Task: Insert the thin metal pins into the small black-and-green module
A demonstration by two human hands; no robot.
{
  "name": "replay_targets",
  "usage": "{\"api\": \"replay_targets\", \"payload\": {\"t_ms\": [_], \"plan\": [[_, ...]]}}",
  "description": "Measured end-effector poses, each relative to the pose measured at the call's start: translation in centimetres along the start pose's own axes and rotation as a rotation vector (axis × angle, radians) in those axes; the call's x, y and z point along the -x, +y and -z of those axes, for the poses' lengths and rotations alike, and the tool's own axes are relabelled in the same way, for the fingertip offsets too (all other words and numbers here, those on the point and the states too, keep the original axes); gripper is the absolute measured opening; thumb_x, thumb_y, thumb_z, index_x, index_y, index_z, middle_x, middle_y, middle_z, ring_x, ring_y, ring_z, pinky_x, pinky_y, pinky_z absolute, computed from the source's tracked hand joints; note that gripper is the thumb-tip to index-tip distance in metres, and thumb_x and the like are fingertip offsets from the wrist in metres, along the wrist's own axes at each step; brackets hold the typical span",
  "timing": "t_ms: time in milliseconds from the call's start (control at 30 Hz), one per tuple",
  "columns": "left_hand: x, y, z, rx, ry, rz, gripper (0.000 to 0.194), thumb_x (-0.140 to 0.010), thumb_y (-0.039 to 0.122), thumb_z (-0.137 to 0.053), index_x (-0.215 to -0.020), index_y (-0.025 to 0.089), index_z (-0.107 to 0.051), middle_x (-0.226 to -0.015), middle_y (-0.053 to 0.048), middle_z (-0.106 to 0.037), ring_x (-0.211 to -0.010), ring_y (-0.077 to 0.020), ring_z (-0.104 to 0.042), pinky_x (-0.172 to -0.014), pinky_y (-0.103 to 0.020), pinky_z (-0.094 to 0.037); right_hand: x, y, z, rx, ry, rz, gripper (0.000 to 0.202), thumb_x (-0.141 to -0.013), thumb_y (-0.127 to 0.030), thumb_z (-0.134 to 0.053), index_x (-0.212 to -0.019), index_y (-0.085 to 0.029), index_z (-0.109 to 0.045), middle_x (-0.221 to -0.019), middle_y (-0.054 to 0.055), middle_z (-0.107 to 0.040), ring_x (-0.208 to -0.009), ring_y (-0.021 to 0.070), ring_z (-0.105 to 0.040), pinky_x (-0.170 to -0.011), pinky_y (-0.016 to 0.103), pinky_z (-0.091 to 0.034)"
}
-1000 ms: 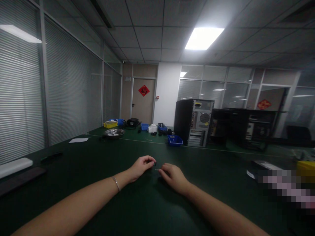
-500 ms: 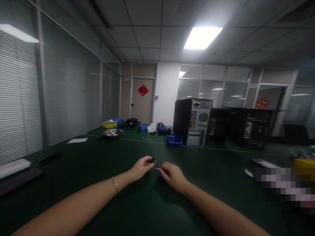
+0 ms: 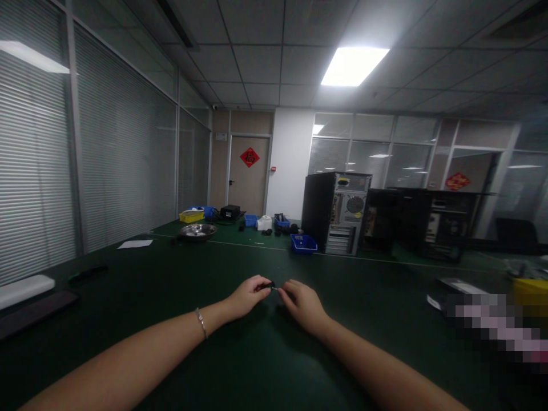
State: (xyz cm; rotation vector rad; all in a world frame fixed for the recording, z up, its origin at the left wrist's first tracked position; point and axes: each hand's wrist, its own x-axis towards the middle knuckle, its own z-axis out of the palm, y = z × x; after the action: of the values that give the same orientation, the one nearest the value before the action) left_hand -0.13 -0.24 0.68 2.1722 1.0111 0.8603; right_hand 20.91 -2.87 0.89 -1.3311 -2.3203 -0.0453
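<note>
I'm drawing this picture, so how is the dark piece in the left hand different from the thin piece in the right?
The dark piece looks black; the thin piece looks pale. The dark piece seems chunkier, the thin piece slim like a pin. The left hand partly hides the dark piece; the thin piece pokes from the right hand. Both look tiny.

Two hands: left hand (image 3: 248, 295), right hand (image 3: 303, 302). Small black part (image 3: 273, 283): one. Thin pale piece (image 3: 275, 289): one. Bracelet (image 3: 201, 323): one. Steel bowl (image 3: 197, 238): one. Paper sheet (image 3: 135, 244): one. Yellow objects (image 3: 190, 218): two. Blue bins (image 3: 303, 249): at least three. Red signs (image 3: 249, 157): two. Lit ceiling panel (image 3: 355, 66): one. Computer towers (image 3: 321, 208): at least two.
</note>
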Motion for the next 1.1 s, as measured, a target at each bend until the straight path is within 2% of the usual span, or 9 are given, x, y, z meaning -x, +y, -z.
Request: {"api": "replay_targets", "payload": {"t_ms": [467, 667, 900, 1100], "plan": [[0.92, 0.92, 0.26, -0.282, -0.009, -0.192, 0.028, -0.097, 0.027, -0.060, -0.123, 0.017, -0.059, -0.115, -0.008, -0.066, -0.095, -0.0238, -0.067, -0.082, -0.044, -0.057, 0.02, -0.19, 0.33, 0.034, -0.041, 0.004, 0.018, -0.100, -0.030, -0.057, -0.100, -0.015, -0.066, -0.098, 0.004, -0.069, -0.084, 0.0173, -0.067, -0.077, 0.036, -0.057], [0.96, 0.85, 0.35, -0.292, 0.003, -0.226, 0.029, -0.097, 0.027, -0.060, -0.125, 0.018, -0.058, -0.122, -0.009, -0.064, -0.106, -0.0267, -0.065, -0.090, -0.048, -0.054, -0.05, -0.16, 0.31, 0.012, -0.060, 0.010, 0.017, -0.100, -0.029, -0.057, -0.100, -0.015, -0.066, -0.098, 0.004, -0.069, -0.083, 0.0172, -0.068, -0.076, 0.036, -0.057], [0.84, 0.61, 0.17, -0.305, 0.004, -0.284, 0.021, -0.097, 0.025, -0.061, -0.115, 0.016, -0.063, -0.113, -0.007, -0.068, -0.098, -0.0241, -0.067, -0.085, -0.044, -0.057, 0.01, -0.55, 0.54, 0.045, -0.053, 0.007, 0.018, -0.100, -0.028, -0.056, -0.096, -0.015, -0.067, -0.094, 0.003, -0.070, -0.081, 0.0165, -0.068, -0.074, 0.034, -0.057], [0.54, -0.03, 0.15, -0.345, -0.007, -0.303, 0.021, -0.097, 0.025, -0.060, -0.117, 0.017, -0.063, -0.112, -0.007, -0.068, -0.098, -0.0239, -0.068, -0.086, -0.045, -0.056, -0.05, -0.48, 0.28, 0.059, -0.043, -0.005, 0.017, -0.100, -0.029, -0.057, -0.097, -0.015, -0.067, -0.095, 0.003, -0.070, -0.084, 0.0173, -0.068, -0.076, 0.036, -0.057]]}}
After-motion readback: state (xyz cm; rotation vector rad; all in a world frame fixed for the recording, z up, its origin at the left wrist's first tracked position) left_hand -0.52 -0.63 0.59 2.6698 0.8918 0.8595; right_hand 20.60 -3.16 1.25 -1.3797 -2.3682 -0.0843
